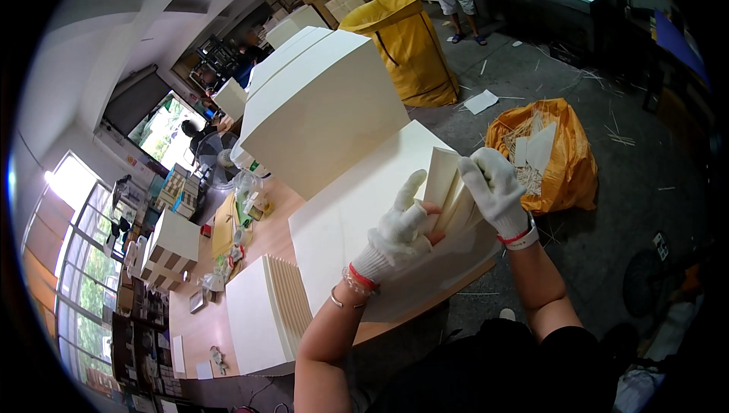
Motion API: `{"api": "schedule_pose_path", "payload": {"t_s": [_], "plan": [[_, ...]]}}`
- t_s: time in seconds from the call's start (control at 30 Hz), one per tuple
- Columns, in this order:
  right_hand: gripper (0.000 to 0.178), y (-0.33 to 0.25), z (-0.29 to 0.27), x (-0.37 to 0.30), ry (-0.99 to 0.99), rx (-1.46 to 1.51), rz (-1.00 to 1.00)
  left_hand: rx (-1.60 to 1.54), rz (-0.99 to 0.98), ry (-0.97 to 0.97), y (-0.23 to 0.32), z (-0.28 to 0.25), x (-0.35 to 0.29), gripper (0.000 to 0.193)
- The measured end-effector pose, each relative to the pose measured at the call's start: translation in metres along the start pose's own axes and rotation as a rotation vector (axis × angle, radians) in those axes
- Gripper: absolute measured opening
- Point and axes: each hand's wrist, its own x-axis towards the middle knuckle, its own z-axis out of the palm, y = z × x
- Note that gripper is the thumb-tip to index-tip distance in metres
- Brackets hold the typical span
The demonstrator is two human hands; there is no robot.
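Note:
Both my hands wear white knit gloves and hold a folded white card piece (443, 174) above a large white sheet (342, 219) on the table. My left hand (401, 227) grips its left side, with bare fingertips showing past the glove and one finger stretched upward. My right hand (493, 187) is closed on its upper right edge, the fingers curled. The card stands tilted, with folds or layers between my hands; my fingers partly hide its lower part. Just behind the sheet rises a tall stack of white board (326, 102).
A lower stack of white boards (262, 310) stands left on the wooden table (199, 337), near plastic bags and small items. An orange sack of paper scraps (577, 170) sits on the floor at right. Beyond are a yellow bin bag (418, 56), a fan (220, 156) and other people.

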Motion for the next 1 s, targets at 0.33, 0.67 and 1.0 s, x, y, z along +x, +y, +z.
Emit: {"api": "schedule_pose_path", "payload": {"t_s": [0.33, 0.67, 1.0], "plan": [[0.013, -0.007, 0.0, 0.002, -0.004, 0.027, 0.124, 0.089, 0.045, -0.051, 0.01, -0.004, 0.006, 0.041], [0.031, -0.006, -0.007, -0.002, -0.006, -0.218, -0.085, 0.044, 0.03, 0.042, 0.001, -0.001, 0.0, 0.043], [0.023, -0.045, -0.017, -0.025, -0.494, -0.171, 0.081, 0.8, 0.169, 0.175, 0.009, 0.028, -0.008, 0.042]]}}
